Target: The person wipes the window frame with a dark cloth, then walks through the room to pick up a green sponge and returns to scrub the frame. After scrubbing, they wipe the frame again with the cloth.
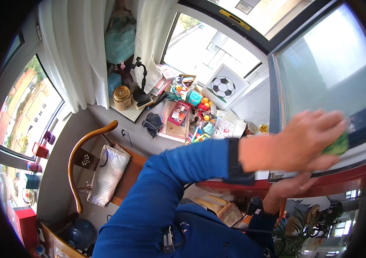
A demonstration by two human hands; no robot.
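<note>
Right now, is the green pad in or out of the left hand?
In: the green pad shows between fingers and thumb of the left hand, in front of the window sash; whether it touches, I cannot tell.

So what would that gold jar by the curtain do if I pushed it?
The gold jar would probably slide before tipping, since it stands upright and looks stout. Its round sides suggest it might roll if knocked over. Its shiny surface could feel slippery too.

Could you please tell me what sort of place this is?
Probably a room in a home, with a curved brown wooden chair, long white fabric curtains and a white rectangular soccer-ball picture.
</note>
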